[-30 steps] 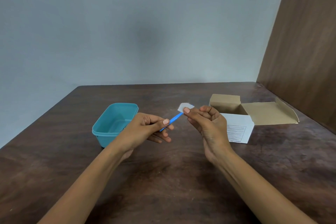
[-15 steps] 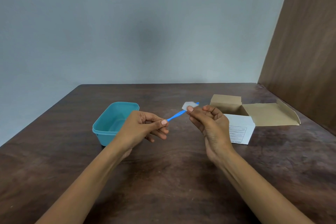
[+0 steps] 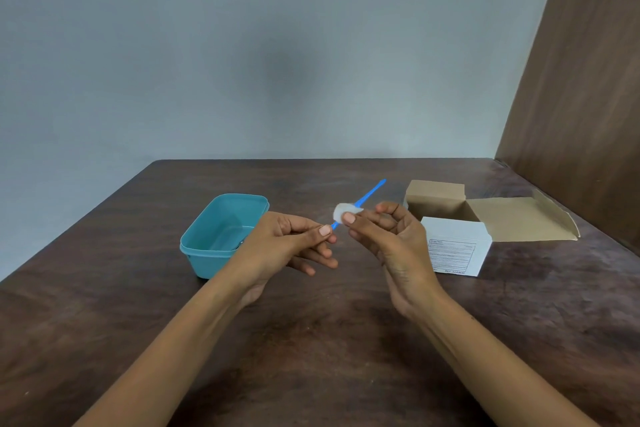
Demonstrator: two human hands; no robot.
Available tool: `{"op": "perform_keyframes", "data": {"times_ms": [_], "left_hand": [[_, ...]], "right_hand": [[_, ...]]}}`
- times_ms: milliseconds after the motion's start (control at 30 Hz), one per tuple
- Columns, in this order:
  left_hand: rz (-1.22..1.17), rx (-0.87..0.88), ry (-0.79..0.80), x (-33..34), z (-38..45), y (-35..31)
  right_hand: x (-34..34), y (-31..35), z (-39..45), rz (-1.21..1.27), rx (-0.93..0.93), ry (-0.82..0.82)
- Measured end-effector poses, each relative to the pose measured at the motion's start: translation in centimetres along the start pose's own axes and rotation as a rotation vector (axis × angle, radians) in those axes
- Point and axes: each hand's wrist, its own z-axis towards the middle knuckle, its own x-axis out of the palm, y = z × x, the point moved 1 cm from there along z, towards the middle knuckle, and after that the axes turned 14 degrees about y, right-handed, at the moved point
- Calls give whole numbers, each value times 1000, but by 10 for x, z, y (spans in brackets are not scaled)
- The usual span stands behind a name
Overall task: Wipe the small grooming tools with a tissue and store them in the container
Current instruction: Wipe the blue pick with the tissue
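Observation:
A thin blue grooming stick (image 3: 370, 193) is held above the table, its far tip pointing up and right. My left hand (image 3: 289, 244) pinches its near end between thumb and fingers. My right hand (image 3: 388, 236) pinches a small white tissue piece (image 3: 344, 211) around the stick, close to my left fingertips. A teal plastic container (image 3: 221, 236) stands open on the table just left of my left hand; its inside looks empty where I can see it.
An open white and brown cardboard box (image 3: 457, 246) sits right of my right hand, its flap (image 3: 519, 218) lying open toward a brown wooden panel (image 3: 581, 114). The dark wooden table (image 3: 329, 340) meets a grey wall at the back.
The tissue has slid down the blue stick toward my left hand, so more of the stick's far end now shows beyond the tissue.

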Motion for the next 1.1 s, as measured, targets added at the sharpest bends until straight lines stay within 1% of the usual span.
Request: {"op": "perform_keyframes", "data": {"times_ms": [133, 333, 433, 567, 633, 767, 800, 933, 1100], "left_hand": [[145, 48, -81, -1, 0, 0], [481, 181, -252, 5, 0, 6], [613, 254, -276, 7, 0, 9], [683, 270, -275, 9, 1, 12], [606, 243, -245, 9, 2, 12], [116, 102, -80, 12, 0, 5], [35, 77, -47, 12, 0, 3], [-115, 16, 46, 12, -3, -1], [-188, -19, 106, 14, -2, 1]], "right_hand": [[-5, 4, 4, 96, -37, -67], [-7, -1, 3, 73, 15, -85], [-5, -4, 1, 65, 44, -76], [-1, -9, -1, 52, 84, -44], [-1, -7, -1, 64, 86, -46], [-3, 1, 1, 120, 45, -15], [-3, 3, 2, 139, 36, -1], [-5, 9, 3, 222, 1, 6], [-6, 7, 3, 184, -5, -24]]}}
